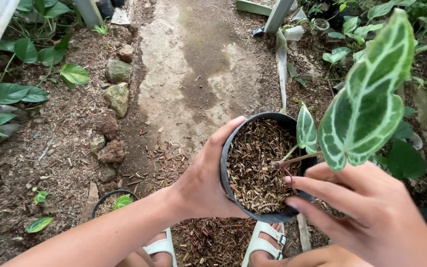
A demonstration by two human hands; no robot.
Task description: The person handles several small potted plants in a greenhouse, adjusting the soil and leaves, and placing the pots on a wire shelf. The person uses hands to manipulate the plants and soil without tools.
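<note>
**Steady the pot, press gently**

Head view: your left hand [201,185] wraps the black pot [231,148] at centre frame, gripping its side. Your right hand [366,212], fingers loosely extended, holds nothing and touches the mix beside the stem [297,158]; keep clear of the leaf [366,104].

Concrete path [198,64] ahead open, rocks [117,86] left, big veined leaf [366,104] blocks right, small pot [112,201] near left arm.

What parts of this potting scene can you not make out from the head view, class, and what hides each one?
- Black pot: its outer side and base, hidden by the left hand.
- Plant stem: its base, buried in the brown potting mix.
- Right hand: wrist cut off by the picture's edge.
- Small second pot: partly hidden behind the left forearm.
- Sandals: cut off by the bottom edge.
</note>
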